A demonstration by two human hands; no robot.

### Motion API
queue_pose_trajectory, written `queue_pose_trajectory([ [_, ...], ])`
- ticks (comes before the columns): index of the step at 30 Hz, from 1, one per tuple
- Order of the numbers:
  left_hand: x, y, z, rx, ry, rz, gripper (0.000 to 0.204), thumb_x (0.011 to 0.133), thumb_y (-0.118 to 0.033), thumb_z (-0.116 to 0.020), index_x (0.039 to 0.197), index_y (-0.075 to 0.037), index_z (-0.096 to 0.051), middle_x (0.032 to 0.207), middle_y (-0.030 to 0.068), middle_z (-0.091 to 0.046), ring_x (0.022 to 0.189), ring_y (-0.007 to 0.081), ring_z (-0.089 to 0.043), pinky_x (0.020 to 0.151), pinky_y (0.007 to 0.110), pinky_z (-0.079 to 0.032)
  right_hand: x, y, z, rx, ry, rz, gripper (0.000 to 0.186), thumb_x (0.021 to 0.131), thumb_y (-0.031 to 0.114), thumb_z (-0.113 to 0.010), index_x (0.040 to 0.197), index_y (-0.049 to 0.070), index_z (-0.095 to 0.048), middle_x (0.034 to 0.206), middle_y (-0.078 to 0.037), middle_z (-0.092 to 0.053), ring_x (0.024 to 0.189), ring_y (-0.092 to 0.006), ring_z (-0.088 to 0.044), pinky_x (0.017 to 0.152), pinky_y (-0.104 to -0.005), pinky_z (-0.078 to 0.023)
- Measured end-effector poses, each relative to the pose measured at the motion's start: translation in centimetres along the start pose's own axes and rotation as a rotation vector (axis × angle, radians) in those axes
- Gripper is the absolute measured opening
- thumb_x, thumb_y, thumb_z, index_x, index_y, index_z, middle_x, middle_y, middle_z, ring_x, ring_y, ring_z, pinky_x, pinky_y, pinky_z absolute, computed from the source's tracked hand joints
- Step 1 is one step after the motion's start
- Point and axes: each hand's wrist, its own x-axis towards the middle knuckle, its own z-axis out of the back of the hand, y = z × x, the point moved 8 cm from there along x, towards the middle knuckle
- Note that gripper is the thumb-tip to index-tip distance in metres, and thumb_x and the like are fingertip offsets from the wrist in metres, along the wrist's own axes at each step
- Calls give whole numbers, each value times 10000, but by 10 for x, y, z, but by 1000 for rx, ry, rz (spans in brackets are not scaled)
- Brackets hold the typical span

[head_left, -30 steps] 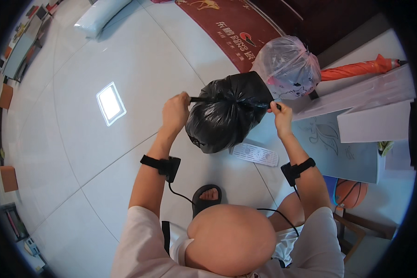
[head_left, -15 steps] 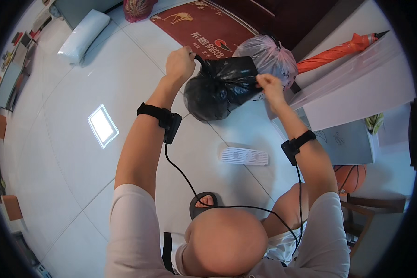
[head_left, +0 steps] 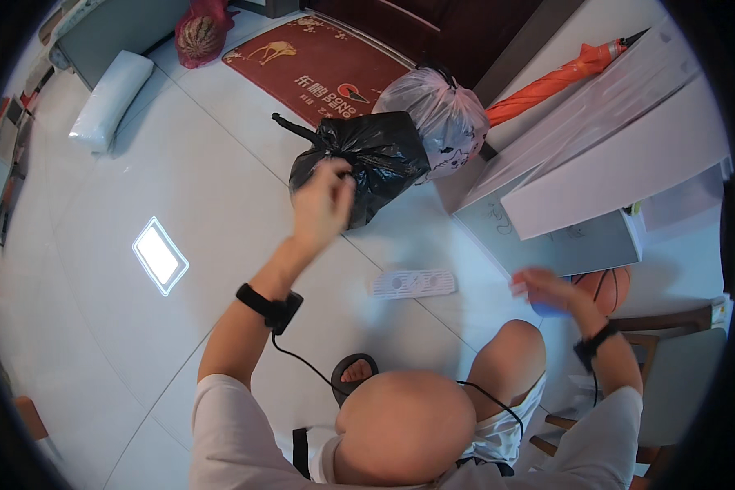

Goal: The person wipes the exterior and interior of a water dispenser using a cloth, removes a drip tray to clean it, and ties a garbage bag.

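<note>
A knotted black plastic bag [head_left: 388, 155] rests on the tiled floor against a translucent pinkish-white bag [head_left: 437, 110], one black tie sticking up at its upper left. In front of the black bag's lower left, my left hand [head_left: 322, 200] has curled, blurred fingers; whether it touches the bag I cannot tell. My right hand [head_left: 547, 286] is smeared by motion, away from the bag, over the floor in front of a basketball [head_left: 603, 286]. A white perforated strip [head_left: 412, 283] lies on the floor below the bags.
A red doormat [head_left: 278, 57] lies before a dark door [head_left: 457, 28]. An orange umbrella [head_left: 547, 86], pale panels [head_left: 596, 163] and a wooden chair [head_left: 674, 367] are at the right. A white wrapped roll [head_left: 110, 98] and red mesh bag [head_left: 200, 37] lie at the upper left.
Both hands have left the ends of the black bag's tie. My right hand moved down and right, my left lower. The bag moved away from me and now sits beside the pinkish bag.
</note>
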Motion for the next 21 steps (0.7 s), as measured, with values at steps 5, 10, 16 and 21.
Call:
queue_pose_trajectory([
  [5,-123,-21,-110,27,789,-118,429,721,-205,-686,1087,-74,-505,979,142,-565,868,270,-597,707,380,-488,-71,-107,-60,522,-248,-199,456,931,361,-437,1241,29,-475,1281,-113,-485,1185,-220,-445,1000,-374,-348],
  [10,-189,11,-141,407,994,34,926,636,-416,-752,1330,-16,-288,1278,160,-385,1185,348,-372,925,538,-342,-105,-166,-98,689,-166,-254,385,921,306,-468,1177,21,-506,1192,-100,-524,1109,-202,-482,955,-354,-375],
  [16,-223,33,-187,571,1309,92,914,625,-407,-768,1306,-9,-306,1269,168,-375,1208,326,-346,913,523,-344,-117,-190,-96,599,-19,-254,301,908,241,-505,1100,12,-543,1086,-84,-571,1019,-181,-527,901,-330,-408],
  [21,-217,19,-211,580,1313,47,689,628,-267,-743,1175,-12,-410,1138,151,-448,1115,306,-423,863,471,-414,-110,-147,-47,319,-121,45,231,898,187,-537,1035,5,-574,997,-70,-610,943,-164,-565,855,-310,-435],
])
